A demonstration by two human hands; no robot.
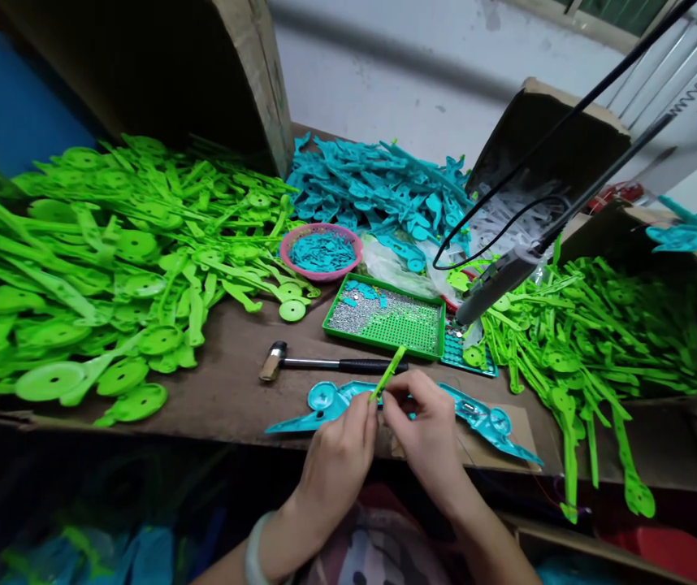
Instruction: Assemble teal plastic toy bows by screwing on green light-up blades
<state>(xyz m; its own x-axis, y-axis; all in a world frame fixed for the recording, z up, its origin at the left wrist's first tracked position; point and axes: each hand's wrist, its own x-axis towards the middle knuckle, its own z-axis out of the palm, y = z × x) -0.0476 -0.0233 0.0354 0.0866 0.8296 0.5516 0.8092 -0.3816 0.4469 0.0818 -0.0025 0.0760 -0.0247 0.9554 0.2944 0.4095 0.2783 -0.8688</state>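
A narrow bright green plastic piece (392, 368) sticks up from the fingers of my left hand (339, 447), which is closed on it. My right hand (425, 418) is closed in a pinch at the lower end of that piece; whatever its fingertips hold is too small to make out. Beneath both hands, a long turquoise plastic part (322, 398) lies along the table's front edge, its middle partly hidden by them. Just beyond lies a hammer (318, 363) with a black handle, its grip end close to my right fingers.
Green parts (135, 244) are heaped left, more green parts (568, 341) right, turquoise parts (378, 183) behind. A pink basket (321, 275) holds small turquoise pieces. A green tray (378, 348) holds small metal pieces. An electric screwdriver (495, 284) hangs over the right side.
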